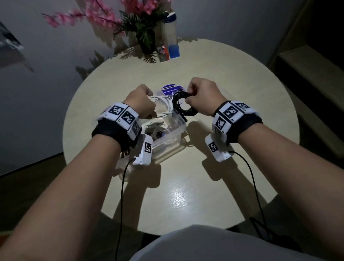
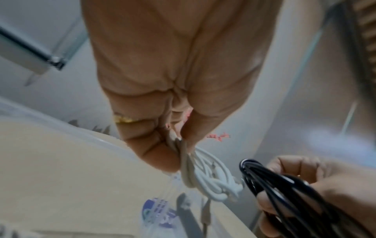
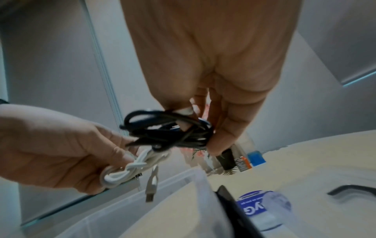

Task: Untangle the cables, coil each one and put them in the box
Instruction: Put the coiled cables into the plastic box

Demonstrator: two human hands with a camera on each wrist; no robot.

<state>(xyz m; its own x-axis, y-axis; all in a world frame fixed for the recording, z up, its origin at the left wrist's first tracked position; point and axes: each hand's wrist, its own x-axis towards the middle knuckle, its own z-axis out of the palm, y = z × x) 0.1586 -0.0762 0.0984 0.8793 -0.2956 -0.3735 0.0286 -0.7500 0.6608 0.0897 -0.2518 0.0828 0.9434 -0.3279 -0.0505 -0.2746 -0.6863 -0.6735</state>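
Observation:
My left hand [image 1: 142, 101] grips a coiled white cable [image 1: 163, 106] above the clear plastic box [image 1: 168, 143]. In the left wrist view the white cable [image 2: 207, 182] hangs bunched from the curled fingers [image 2: 154, 145]. Just to its right, my right hand [image 1: 201, 95] holds a coiled black cable [image 1: 180, 107], pinched between thumb and fingers [image 3: 225, 133]. The black cable [image 3: 168, 130] sits close against the white cable [image 3: 130, 167], whose plug dangles over the box [image 3: 126, 207]. More white cable lies inside the box.
The box stands mid-way on a round beige table [image 1: 192, 190]. Its lid with a blue sticker [image 1: 171, 89] lies behind the hands. A vase of pink flowers [image 1: 144, 29], a bottle [image 1: 170, 29] and small items stand at the far edge.

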